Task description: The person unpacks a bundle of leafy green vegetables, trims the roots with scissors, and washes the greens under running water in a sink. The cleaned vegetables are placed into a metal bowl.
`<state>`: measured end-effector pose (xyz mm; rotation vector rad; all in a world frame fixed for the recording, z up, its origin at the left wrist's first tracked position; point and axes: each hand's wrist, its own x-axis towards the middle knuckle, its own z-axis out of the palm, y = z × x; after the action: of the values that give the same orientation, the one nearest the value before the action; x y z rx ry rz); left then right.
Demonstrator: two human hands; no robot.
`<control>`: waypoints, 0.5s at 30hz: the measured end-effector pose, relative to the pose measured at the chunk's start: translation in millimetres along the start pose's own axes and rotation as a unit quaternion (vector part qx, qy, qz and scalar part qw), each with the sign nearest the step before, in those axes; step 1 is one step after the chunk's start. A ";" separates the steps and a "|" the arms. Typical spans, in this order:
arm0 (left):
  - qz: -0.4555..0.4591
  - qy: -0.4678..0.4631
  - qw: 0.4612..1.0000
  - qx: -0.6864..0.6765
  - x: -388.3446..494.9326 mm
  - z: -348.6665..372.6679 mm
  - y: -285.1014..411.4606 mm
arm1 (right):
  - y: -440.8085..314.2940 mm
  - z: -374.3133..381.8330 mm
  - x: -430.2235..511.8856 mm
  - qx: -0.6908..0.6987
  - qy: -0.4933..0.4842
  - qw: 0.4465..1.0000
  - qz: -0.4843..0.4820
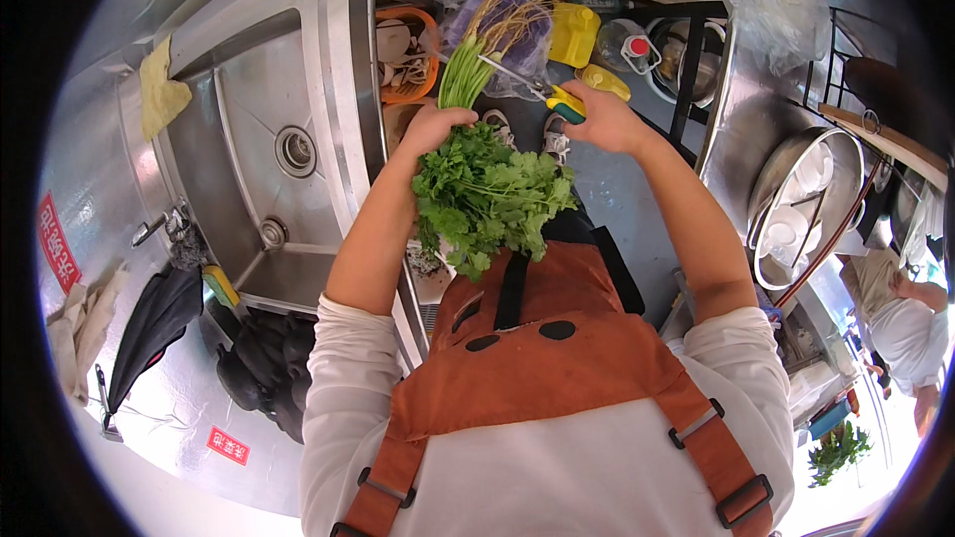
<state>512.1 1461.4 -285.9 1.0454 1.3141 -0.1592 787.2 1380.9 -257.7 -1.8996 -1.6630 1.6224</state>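
Observation:
A bunch of leafy green herbs, apparently coriander point(492, 190), hangs from my left hand point(436, 130), which grips it around the stems. Its leaves point down toward my apron, and the long pale roots point(511, 19) stick out at the top. My right hand point(606, 119) holds scissors point(565, 104) with yellow and green handles. Their blades are spread, with one tip at the right side of the stems just below the roots. Whether the blades touch the stems I cannot tell.
A steel double sink point(257, 134) stands at the left. Beyond the herbs are an orange basket point(433, 74), a purple plastic bag point(522, 74), a yellow jug point(573, 33) and a clear bottle point(623, 45). Bowls in a large basin point(850, 164) sit at the right; another person point(895, 313) is farther off.

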 end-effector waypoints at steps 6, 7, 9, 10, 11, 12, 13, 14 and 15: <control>0.048 -0.071 0.995 -0.055 54.6 3.2 -79.2 | -11.8 15.7 -10.5 0.050 0.003 0.998 0.048; 0.051 -0.076 0.994 -0.054 53.1 3.6 -78.3 | -12.0 17.6 -11.9 0.067 0.003 0.996 0.060; 0.056 -0.086 0.993 -0.053 48.4 5.5 -75.0 | -10.7 21.8 -14.1 0.101 0.004 0.991 0.084; 0.059 -0.091 0.993 -0.053 45.2 6.9 -72.5 | -10.6 22.2 -15.5 0.101 0.008 0.991 0.083; 0.069 -0.057 0.993 -0.074 41.4 8.9 -70.5 | -10.3 22.2 -17.0 0.102 0.011 0.991 0.082; 0.080 -0.025 0.992 -0.095 33.4 12.1 -63.2 | -9.9 22.4 -18.2 0.103 0.014 0.991 0.082; 0.090 0.007 0.989 -0.114 23.1 15.6 -51.0 | -9.9 21.7 -18.7 0.099 0.014 0.992 0.083; 0.073 0.037 0.993 -0.089 12.5 18.3 -38.1 | -10.6 20.0 -19.1 0.094 0.013 0.992 0.084; 0.056 0.068 0.994 -0.063 -3.5 20.4 -17.3 | -11.7 18.2 -19.6 0.089 0.011 0.992 0.084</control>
<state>514.5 1435.9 -294.3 1.0329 1.3656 0.0814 769.8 1361.0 -245.3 -2.0046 -1.3322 1.7362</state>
